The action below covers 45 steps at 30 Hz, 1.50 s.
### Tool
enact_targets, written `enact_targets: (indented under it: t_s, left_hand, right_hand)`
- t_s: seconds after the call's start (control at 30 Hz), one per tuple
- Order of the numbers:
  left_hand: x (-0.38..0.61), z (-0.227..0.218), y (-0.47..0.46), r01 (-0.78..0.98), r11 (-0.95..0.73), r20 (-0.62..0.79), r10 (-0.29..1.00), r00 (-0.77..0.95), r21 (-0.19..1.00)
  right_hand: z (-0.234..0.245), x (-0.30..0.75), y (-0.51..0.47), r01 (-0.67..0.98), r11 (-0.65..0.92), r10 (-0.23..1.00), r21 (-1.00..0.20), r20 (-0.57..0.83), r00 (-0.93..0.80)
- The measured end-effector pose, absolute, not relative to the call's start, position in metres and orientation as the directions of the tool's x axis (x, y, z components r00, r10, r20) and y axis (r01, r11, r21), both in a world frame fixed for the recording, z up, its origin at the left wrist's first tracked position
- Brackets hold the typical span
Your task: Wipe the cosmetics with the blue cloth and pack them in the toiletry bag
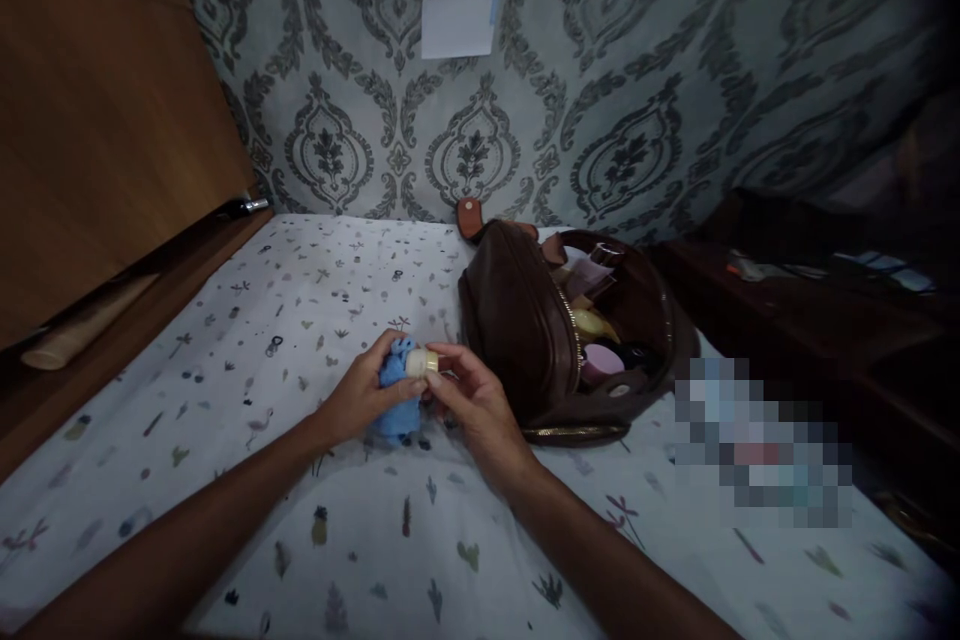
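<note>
Between my hands is a small pale jar (pixel 418 364) with a yellowish cap, lying on its side in the air over the sheet. My left hand (pixel 369 382) is closed round a blue cloth (pixel 401 405) and the jar's left end. With thumb and fingertips, my right hand (pixel 472 398) pinches the capped end. Just to the right stands a brown leather bag (pixel 517 310), unzipped wide. Inside it show a pink round item (pixel 601 362), a yellow item (pixel 595 323) and some papers or packets (pixel 585 272).
A white sheet (pixel 322 270) with small printed plants and birds covers the surface. Wooden furniture (pixel 97 140) borders the left, patterned wallpaper (pixel 472 135) the back. Dark furniture (pixel 780 340) stands at right, and a blurred-out patch (pixel 761 450) covers something near it.
</note>
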State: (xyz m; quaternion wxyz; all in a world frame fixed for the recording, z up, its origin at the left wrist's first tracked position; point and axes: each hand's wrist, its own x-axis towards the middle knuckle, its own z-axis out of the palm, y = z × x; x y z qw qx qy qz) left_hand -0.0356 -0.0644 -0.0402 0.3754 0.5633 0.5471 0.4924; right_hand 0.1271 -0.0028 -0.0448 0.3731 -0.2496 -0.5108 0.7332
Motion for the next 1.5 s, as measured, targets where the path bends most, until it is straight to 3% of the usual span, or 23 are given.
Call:
enact_targets:
  t_s: [0.17, 0.33, 0.53, 0.7, 0.93, 1.1, 1.2, 1.33, 1.5]
  left_hand:
    - [-0.034, -0.038, -0.067, 0.349, -0.151, 0.186, 0.980, -0.068, 0.925]
    - [-0.034, -0.039, -0.067, 0.309, -0.140, 0.172, 0.982, -0.078, 0.941]
    - [-0.032, -0.040, -0.065, 0.241, -0.130, 0.173, 0.971, -0.167, 0.962]
    - [-0.029, -0.038, -0.066, 0.349, -0.075, 0.184, 0.939, -0.291, 0.934]
    - [-0.031, -0.036, -0.068, 0.387, -0.094, 0.183, 0.963, -0.199, 0.917]
    - [-0.036, -0.035, -0.067, 0.310, -0.136, 0.248, 0.899, -0.360, 0.941]
    - [-0.035, -0.033, -0.067, 0.333, -0.163, 0.300, 0.857, -0.418, 0.929]
    - [-0.032, -0.032, -0.067, 0.362, -0.205, 0.336, 0.874, -0.350, 0.909]
    - [-0.030, -0.032, -0.068, 0.368, -0.189, 0.258, 0.954, -0.150, 0.911]
  right_hand:
    - [-0.049, 0.126, -0.001, -0.242, -0.269, 0.768, -0.932, -0.056, -0.637]
    - [-0.050, 0.127, -0.001, -0.270, -0.309, 0.763, -0.912, -0.068, -0.643]
    - [-0.046, 0.127, -0.002, -0.277, -0.315, 0.748, -0.908, -0.057, -0.661]
    - [-0.050, 0.125, -0.002, -0.305, -0.376, 0.753, -0.875, -0.096, -0.651]
    - [-0.045, 0.124, -0.002, -0.410, -0.356, 0.802, -0.840, -0.050, -0.595]
    - [-0.043, 0.124, -0.003, -0.423, -0.338, 0.800, -0.841, -0.021, -0.599]
    - [-0.047, 0.124, -0.001, -0.374, -0.267, 0.818, -0.888, -0.004, -0.575]
    - [-0.055, 0.123, 0.001, -0.273, -0.127, 0.806, -0.954, 0.062, -0.588]
    - [-0.061, 0.123, -0.002, -0.073, 0.229, 0.826, -0.971, 0.233, -0.513]
